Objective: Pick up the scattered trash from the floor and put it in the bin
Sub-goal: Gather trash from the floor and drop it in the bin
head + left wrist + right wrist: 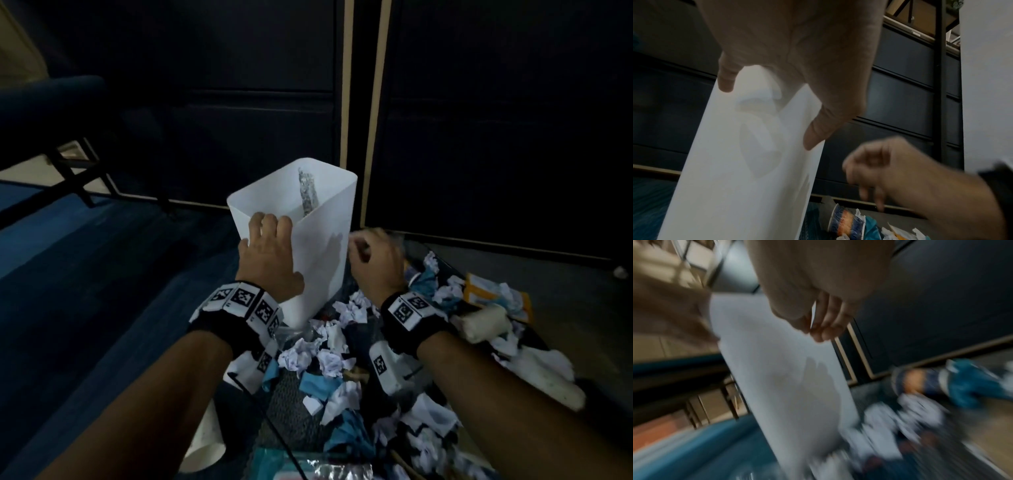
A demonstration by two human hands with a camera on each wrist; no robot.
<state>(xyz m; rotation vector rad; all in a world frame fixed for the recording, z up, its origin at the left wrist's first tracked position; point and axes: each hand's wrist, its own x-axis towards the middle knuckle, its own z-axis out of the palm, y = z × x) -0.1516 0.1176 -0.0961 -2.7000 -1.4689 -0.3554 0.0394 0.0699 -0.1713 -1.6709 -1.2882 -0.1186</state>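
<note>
On the floor, left hand (270, 253) grips the bin (318, 219) rim; right hand (375, 255), loosely curled, just beside it

White bin (322, 240); white and blue crumpled trash (329, 363); blue carpet (85, 281).

text: none legible | wristbands (246, 305): coded square markers only

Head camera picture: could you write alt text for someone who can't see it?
A person's left hand grips the rim of a tilted white bin, fingers hooked over its edge, while the blurred right hand hovers beside it. Crumpled white and blue paper scraps lie heaped on the dark floor below, and one printed scrap already leans inside the bin.
</note>
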